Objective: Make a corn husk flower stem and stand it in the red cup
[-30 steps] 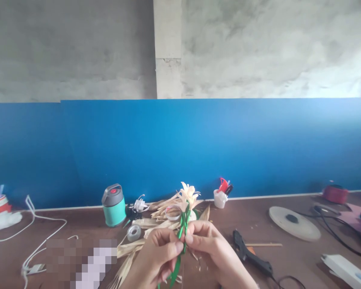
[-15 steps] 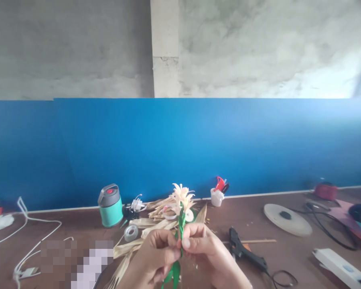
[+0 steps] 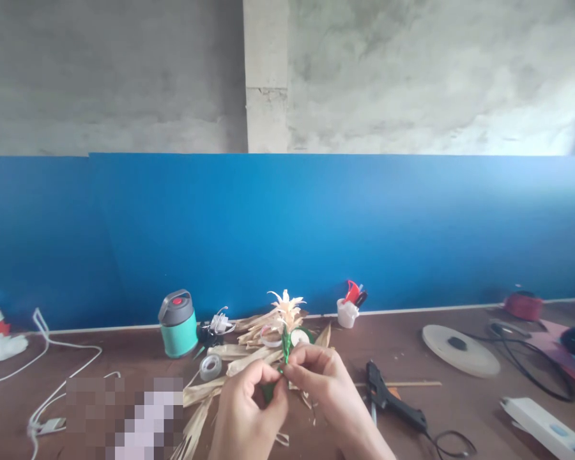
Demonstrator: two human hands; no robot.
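In front of me stands a cream-coloured handmade flower point(image 3: 287, 308) with pointed petals, upright on a green-wrapped stem point(image 3: 286, 345). My left hand point(image 3: 255, 404) pinches the lower stem between thumb and forefinger; a bit of green shows inside its curled fingers. My right hand point(image 3: 320, 378) has its fingertips closed on the same stem, just above and touching the left fingertips. Behind the flower lie dry corn husks point(image 3: 242, 354) and a white-centred tape roll point(image 3: 299, 337), partly covered. The stem's lower end is hidden by my hands.
A grey tape roll point(image 3: 210, 367) and a teal flask point(image 3: 179, 326) stand to the left, near white cables point(image 3: 67, 345). On the right are a black glue gun point(image 3: 393, 399), a thin stick point(image 3: 416, 384), a round lid point(image 3: 460, 350) and a white power strip point(image 3: 546, 425). A white cup point(image 3: 347, 314) holds pens.
The flower has tilted and dropped slightly. My left hand has turned, its fingers now lower on the stem, and the green strip that hung below is mostly out of sight.
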